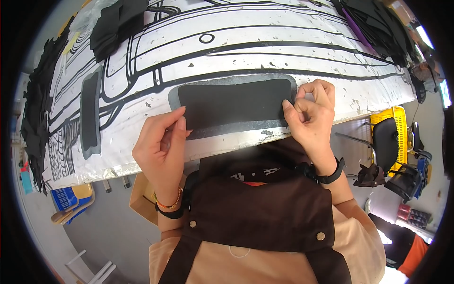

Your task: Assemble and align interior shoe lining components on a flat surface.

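Observation:
A long black panel (236, 105), seemingly fabric, lies flat near the table's front edge, with a wider grey piece (175, 98) showing as a border around it. My left hand (161, 154) pinches at the panel's near left corner, thumb and index finger together. At the right end, my right hand (313, 113) is closed with its thumb and fingertips on the panel's edge. Which layer each hand grips is hard to make out. To the left lies a narrower black piece with a similar grey border (91, 112).
The white table (265, 61) carries black line drawings. Stacks of dark fabric pieces (118, 23) stand at the far left, the far right (378, 28) and along the left edge (38, 113). Below are a cardboard box (142, 196), a yellow crate (399, 130) and a dark chair (385, 142).

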`<state>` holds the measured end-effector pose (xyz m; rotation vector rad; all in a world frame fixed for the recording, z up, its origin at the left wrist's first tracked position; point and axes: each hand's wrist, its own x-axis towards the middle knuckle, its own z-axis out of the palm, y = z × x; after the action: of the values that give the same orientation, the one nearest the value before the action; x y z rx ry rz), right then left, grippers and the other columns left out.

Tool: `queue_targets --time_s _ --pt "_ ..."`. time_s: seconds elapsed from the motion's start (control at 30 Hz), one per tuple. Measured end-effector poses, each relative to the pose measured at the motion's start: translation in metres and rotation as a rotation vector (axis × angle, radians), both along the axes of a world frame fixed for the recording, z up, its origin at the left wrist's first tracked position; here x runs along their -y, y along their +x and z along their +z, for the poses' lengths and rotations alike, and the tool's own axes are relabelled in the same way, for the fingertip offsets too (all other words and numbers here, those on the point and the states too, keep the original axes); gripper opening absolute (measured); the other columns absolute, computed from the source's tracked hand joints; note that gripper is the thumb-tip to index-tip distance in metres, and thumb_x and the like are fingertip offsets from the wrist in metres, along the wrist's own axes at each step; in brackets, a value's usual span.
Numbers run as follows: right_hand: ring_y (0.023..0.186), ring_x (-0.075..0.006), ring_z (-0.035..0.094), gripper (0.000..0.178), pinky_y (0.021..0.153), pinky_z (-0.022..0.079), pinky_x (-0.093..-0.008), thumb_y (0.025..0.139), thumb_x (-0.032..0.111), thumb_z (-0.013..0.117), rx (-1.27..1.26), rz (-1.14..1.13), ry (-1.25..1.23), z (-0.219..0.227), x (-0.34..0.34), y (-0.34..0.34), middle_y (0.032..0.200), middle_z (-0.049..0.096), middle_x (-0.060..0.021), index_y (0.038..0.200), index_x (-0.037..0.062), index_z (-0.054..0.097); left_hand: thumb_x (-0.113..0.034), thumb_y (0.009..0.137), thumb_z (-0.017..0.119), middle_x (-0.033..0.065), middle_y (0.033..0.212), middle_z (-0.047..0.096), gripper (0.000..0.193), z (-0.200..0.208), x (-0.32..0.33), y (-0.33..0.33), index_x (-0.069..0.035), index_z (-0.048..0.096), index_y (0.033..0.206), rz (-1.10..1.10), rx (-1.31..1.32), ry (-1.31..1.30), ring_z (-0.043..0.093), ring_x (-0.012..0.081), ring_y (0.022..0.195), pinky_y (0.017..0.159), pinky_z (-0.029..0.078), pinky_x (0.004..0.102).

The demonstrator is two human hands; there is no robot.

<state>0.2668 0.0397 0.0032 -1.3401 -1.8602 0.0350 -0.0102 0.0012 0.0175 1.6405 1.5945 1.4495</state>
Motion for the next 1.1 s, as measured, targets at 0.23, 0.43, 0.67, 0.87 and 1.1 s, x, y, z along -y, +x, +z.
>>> queue_targets --time_s 0.23,0.43,0.67,0.87,1.1 --pt "0.101 -0.0304 0.049 0.039 0.088 0.038 -0.0423 0.072 0.012 0.078 0.005 -0.053 0.006 0.001 0.001 -0.001 0.089 0.056 -0.0049 0.051 0.0081 0.045 0.005 0.092 0.069 0.0092 0.091 0.069 0.017 -0.001 -0.002 0.001 0.003 0.076 0.107 0.006 0.007 0.008 0.068 0.0118 0.072 0.062 0.052 0.0208" --pt "0.099 -0.0303 0.053 0.038 0.084 0.043 -0.0406 0.077 0.008 0.076 -0.100 -0.044 0.055 -0.002 0.004 0.003 0.090 0.057 -0.0071 0.055 0.0058 0.046 0.007 0.091 0.068 0.0096 0.091 0.069 0.017 -0.004 -0.002 0.003 0.003 0.076 0.106 -0.004 0.019 0.017 0.070 0.0134 0.073 0.064 0.054 0.0229" --pt "0.097 -0.0311 0.064 0.013 0.078 0.051 -0.0373 0.080 0.003 0.071 -0.138 0.312 0.175 -0.001 0.014 0.021 0.090 0.063 -0.0104 0.073 0.0018 0.060 0.001 0.097 0.066 0.0046 0.092 0.064 0.014 -0.001 -0.002 0.001 0.005 0.074 0.109 -0.023 -0.025 -0.019 0.064 0.0087 0.078 0.071 0.059 0.0235" --pt "0.106 -0.0326 0.066 0.017 0.088 0.050 -0.0444 0.079 0.015 0.071 0.113 0.444 0.190 0.009 0.008 -0.006 0.107 0.070 -0.0128 0.092 0.0053 0.069 0.006 0.090 0.069 0.0083 0.087 0.069 0.017 0.000 -0.003 0.001 0.001 0.076 0.105 0.041 -0.031 0.012 0.069 0.0140 0.071 0.063 0.053 0.0239" --pt "0.128 -0.0320 0.056 0.048 0.101 0.045 -0.0471 0.087 0.032 0.067 0.302 0.535 0.002 0.018 0.013 -0.057 0.135 0.062 -0.0154 0.125 0.0022 0.065 0.008 0.093 0.066 0.0064 0.091 0.067 0.017 0.001 -0.002 0.003 0.003 0.075 0.106 -0.011 -0.082 0.008 0.067 0.0100 0.075 0.065 0.055 0.0223"
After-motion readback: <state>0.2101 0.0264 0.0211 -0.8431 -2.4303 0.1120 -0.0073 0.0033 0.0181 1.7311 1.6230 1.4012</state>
